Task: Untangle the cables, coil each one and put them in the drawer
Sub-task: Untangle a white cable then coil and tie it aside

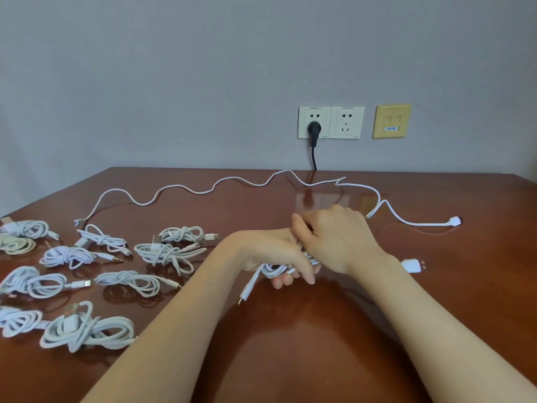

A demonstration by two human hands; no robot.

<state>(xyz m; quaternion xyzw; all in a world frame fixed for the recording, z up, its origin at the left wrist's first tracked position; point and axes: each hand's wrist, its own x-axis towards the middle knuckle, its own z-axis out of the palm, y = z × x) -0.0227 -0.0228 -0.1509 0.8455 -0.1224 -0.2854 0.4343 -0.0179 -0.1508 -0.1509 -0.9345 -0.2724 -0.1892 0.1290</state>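
My left hand [270,253] grips a half-wound white cable [274,270] above the middle of the brown table [290,344]. One plug end [243,295] dangles below the hand. My right hand [337,239] crosses over the left and pinches the same cable near its top. Several white coiled cables [87,327] lie knotted in rows on the left of the table. One long white cable [203,190] lies uncoiled across the far side, its plug [454,221] at the right. No drawer is in view.
A white plug [412,265] lies on the table just right of my right forearm. On the grey wall behind are two white sockets [331,122], one with a black plug [314,129] and cord, and a yellow data plate [391,121].
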